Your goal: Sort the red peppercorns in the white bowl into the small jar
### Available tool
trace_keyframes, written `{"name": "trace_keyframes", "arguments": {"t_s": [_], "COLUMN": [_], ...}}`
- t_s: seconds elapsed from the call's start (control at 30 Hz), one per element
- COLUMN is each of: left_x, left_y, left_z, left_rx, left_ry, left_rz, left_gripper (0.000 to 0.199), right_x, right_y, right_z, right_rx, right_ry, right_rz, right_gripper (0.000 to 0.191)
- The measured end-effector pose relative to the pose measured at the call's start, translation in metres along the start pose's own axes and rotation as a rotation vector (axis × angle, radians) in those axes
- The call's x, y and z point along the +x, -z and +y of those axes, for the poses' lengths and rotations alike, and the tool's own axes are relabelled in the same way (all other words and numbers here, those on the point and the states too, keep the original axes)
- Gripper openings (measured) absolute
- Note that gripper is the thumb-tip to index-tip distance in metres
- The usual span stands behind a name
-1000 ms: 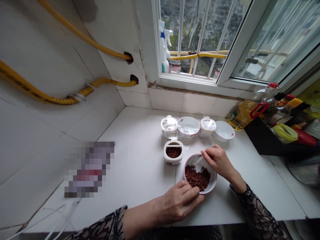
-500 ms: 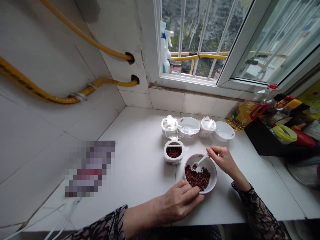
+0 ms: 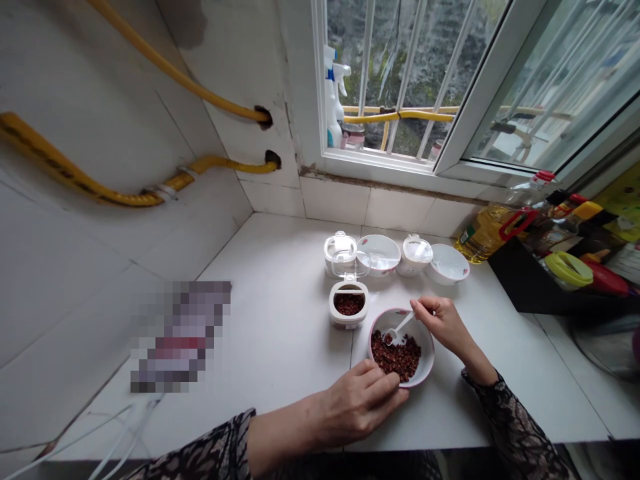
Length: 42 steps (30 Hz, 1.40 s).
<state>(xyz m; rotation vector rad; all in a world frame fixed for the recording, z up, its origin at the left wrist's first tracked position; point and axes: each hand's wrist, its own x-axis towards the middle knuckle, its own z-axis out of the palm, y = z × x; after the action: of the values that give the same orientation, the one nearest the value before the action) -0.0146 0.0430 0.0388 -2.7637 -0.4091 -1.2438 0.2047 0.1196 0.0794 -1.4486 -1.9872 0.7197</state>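
Observation:
A white bowl (image 3: 427,353) with a pink rim holds a heap of dark red dried bits (image 3: 400,360), which look like Sichuan peppercorns. My left hand (image 3: 363,403) grips the bowl's near left rim, fingers closed on it. Pinched in my right hand (image 3: 443,323) is the handle of a small white spoon (image 3: 400,327); its tip rests among the bits inside the bowl, a few of them on it. Just behind and left of the bowl stands a white spice jar (image 3: 349,320), its clear lid (image 3: 345,261) flipped up, with similar red bits inside.
Along the back stand two lidded jars (image 3: 417,257) and two white bowls (image 3: 449,265). An oil bottle (image 3: 483,230) and a black rack (image 3: 525,283) of condiments occupy the right. At left lies a blurred-out object (image 3: 185,337) beside white cables (image 3: 133,433). Yellow pipes (image 3: 220,163) run along the wall.
My right hand and the spoon have shifted very slightly, with the spoon tip still in the bowl. The left hand has stayed on the rim.

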Motion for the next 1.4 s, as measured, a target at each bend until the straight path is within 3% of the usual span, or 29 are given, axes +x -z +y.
{"name": "trace_keyframes", "arguments": {"t_s": [0.43,0.67,0.83,0.97,1.07,1.13,1.2,1.3,1.4], "left_x": [0.001,-0.001,-0.002,-0.003,-0.003,-0.003,-0.003,-0.003,-0.002], "left_y": [0.001,-0.001,-0.003,-0.005,-0.005,-0.005,-0.004,-0.003,-0.002], "left_z": [0.0,0.001,0.001,0.0,-0.001,0.0,0.0,0.001,0.001], "left_rx": [-0.005,-0.024,-0.016,-0.018,-0.02,-0.005,0.01,0.013,0.012], "left_ry": [0.002,0.011,0.014,0.003,-0.007,-0.008,-0.003,0.002,0.001], "left_rz": [-0.004,-0.018,-0.015,0.001,-0.021,-0.053,-0.063,-0.066,-0.061], "left_gripper": [0.021,0.023,0.024,0.023,0.022,0.021,0.02,0.019,0.019], "right_x": [0.001,0.006,0.021,0.029,0.029,0.025,0.021,0.015,0.011], "right_y": [-0.001,-0.002,-0.001,-0.009,-0.019,-0.021,-0.017,-0.002,0.011], "right_z": [0.001,-0.007,-0.041,-0.067,-0.074,-0.073,-0.069,-0.058,-0.039], "right_rx": [0.157,0.314,0.216,-0.119,-0.417,-0.506,-0.458,-0.298,-0.268], "right_ry": [-0.071,-0.104,0.111,0.497,0.819,0.922,0.908,0.76,0.643], "right_rz": [-0.002,0.076,0.242,0.448,0.436,0.421,0.445,0.456,0.287], "right_gripper": [0.05,0.051,0.044,0.037,0.031,0.027,0.023,0.024,0.033]}}
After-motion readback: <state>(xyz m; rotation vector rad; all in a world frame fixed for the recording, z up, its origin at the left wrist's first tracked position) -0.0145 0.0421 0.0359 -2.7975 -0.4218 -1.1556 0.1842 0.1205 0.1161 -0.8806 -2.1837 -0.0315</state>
